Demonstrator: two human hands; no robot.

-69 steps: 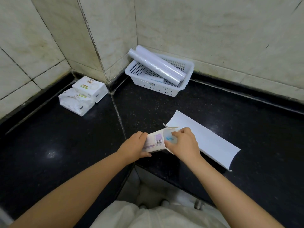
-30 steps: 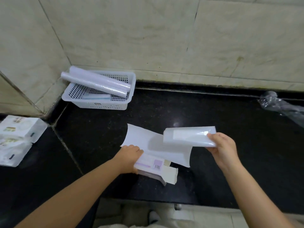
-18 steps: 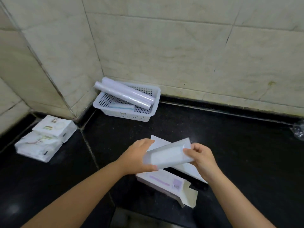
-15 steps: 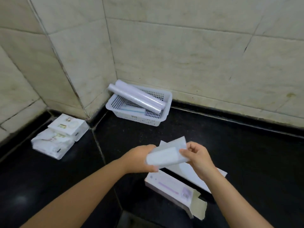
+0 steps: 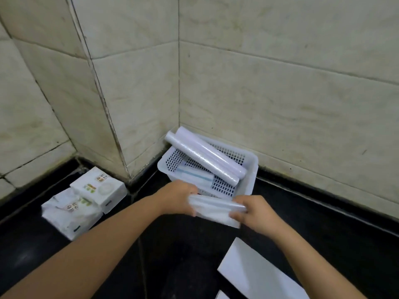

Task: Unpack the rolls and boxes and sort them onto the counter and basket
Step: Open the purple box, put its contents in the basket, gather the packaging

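My left hand and my right hand both grip a white plastic roll, one hand at each end. I hold it level, just in front of the white perforated basket in the wall corner. Two long white rolls lie slanted across the basket, over a flat packet with a blue stripe. Two white boxed packs sit stacked on the black counter at the left.
A white card sheet lies on the black counter at the lower right. Tiled walls close the corner behind the basket. A seam runs through the counter below my left arm.
I pulled the roll out of its box, took it in both hands and carried it toward the basket. The emptied box has dropped out of view as my head turned left and up.
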